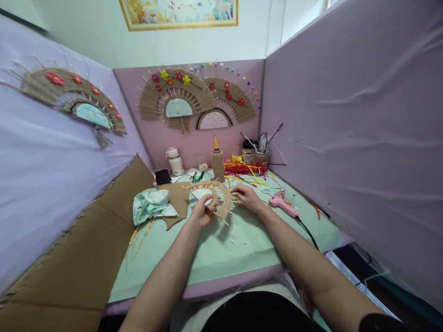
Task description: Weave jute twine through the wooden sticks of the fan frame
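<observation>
A small half-round fan [225,203] of woven twine on thin sticks, with a pale patterned centre, is held above the table. My left hand [204,211] is closed round its lower inner part, thumb over the pale centre. At its right edge my right hand [247,198] is closed with fingertips pinched by the stick ends; whether they hold a stick or the twine is too small to tell. Behind the fan stands a cone of brown twine [218,165]. A pink glue gun [284,204] lies right of my right hand.
Patterned cloth [152,206] lies on cardboard [178,198] at the left, near loose sticks [141,237]. Red pipe cleaners [244,168], a white bottle [175,161] and pots of tools [261,158] stand or lie at the back. Finished fans [178,87] hang on the partition.
</observation>
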Motion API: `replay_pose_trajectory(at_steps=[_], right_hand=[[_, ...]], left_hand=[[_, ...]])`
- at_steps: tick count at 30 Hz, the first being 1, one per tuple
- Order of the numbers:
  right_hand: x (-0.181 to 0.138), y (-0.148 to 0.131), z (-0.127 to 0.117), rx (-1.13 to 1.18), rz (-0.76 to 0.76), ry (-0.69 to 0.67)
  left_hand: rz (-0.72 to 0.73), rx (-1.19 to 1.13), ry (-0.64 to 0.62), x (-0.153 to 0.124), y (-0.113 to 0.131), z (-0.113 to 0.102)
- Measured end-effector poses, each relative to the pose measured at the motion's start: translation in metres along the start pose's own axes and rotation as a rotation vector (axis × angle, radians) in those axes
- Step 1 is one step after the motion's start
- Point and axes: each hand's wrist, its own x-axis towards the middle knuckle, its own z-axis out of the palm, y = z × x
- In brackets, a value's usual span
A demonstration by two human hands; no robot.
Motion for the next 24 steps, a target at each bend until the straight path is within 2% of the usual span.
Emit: replay_pose_trajectory(at_steps=[7,15,24], right_hand=[[0.0004,0.0050,0.0007,-0.108,-0.053,0.108],[-0.0001,0.0050,0.0008,-0.181,-0.120,0.121],[0.0002,0.0013,0.0004,-0.147,-0.037,0.127]], left_hand=[[-0.028,0.018,0.017,0.0001,0.0004,-0.0006],[0.001,0.095,0.065,-0.0039,-0.0023,0.0060],[-0.029,0.123,0.025,-0.0064,-0.0026,0.0077]])
